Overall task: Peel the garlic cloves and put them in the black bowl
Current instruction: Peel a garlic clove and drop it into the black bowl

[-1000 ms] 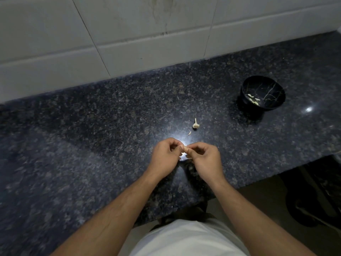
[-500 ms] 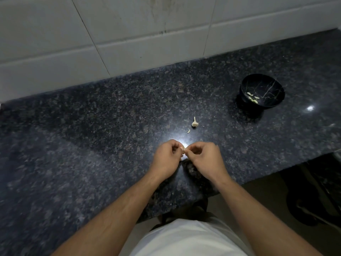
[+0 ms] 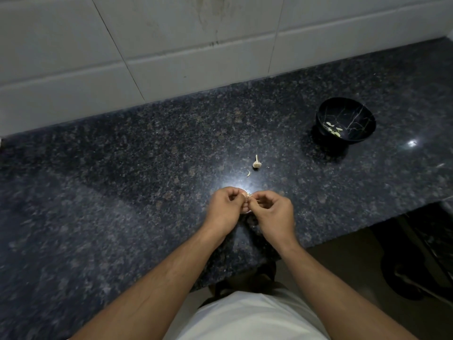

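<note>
My left hand and my right hand meet over the counter's front middle, fingers curled, both pinching one small garlic clove between their fingertips. Most of the clove is hidden by the fingers. The black bowl with thin white veins stands at the right rear, well away from my hands, and holds several pale peeled cloves. A garlic stem remnant and a small scrap of skin lie on the counter just beyond my hands.
The dark speckled granite counter runs left to right, backed by a white tiled wall. Its front edge cuts away at the right, where a dim floor and dark objects show below.
Both hands stay together on the clove with only slight finger movement. The view has shifted a little; the bowl and scraps have not moved on the counter.
</note>
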